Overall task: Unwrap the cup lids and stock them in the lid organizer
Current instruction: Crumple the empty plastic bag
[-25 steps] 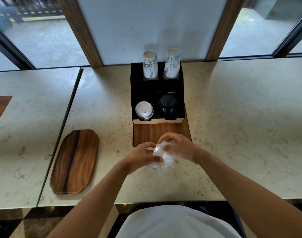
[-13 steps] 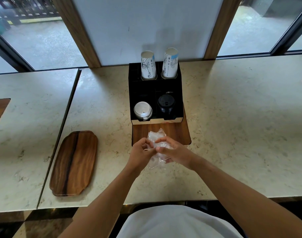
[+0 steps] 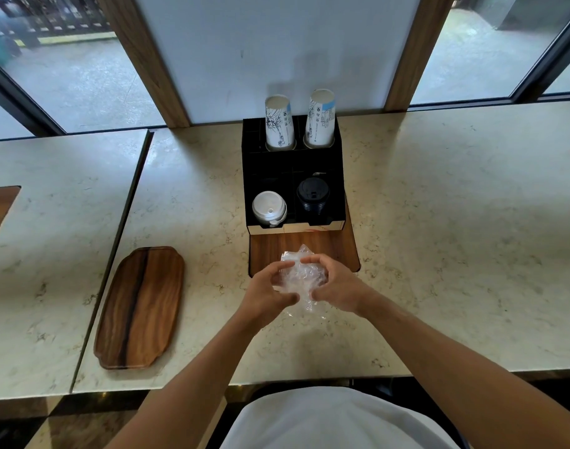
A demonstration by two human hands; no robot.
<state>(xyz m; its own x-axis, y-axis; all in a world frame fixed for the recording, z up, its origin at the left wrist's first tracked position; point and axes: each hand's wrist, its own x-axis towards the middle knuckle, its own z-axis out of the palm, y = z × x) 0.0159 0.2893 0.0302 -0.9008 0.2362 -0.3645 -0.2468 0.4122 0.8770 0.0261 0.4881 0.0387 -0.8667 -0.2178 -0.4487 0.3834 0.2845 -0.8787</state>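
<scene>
Both hands, left hand [image 3: 266, 291] and right hand [image 3: 337, 286], fingers curled holding crumpled clear plastic wrap [image 3: 301, 278] at frame centre; black lid organizer [image 3: 291, 176] just above.

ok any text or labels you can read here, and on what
None can be read.
Left cup: blue line drawing, any lettering too small.
Right cup: blue band and marks, too blurred.
Organizer front strip: red mark, unreadable.
Black lid: embossing, unreadable.
</scene>
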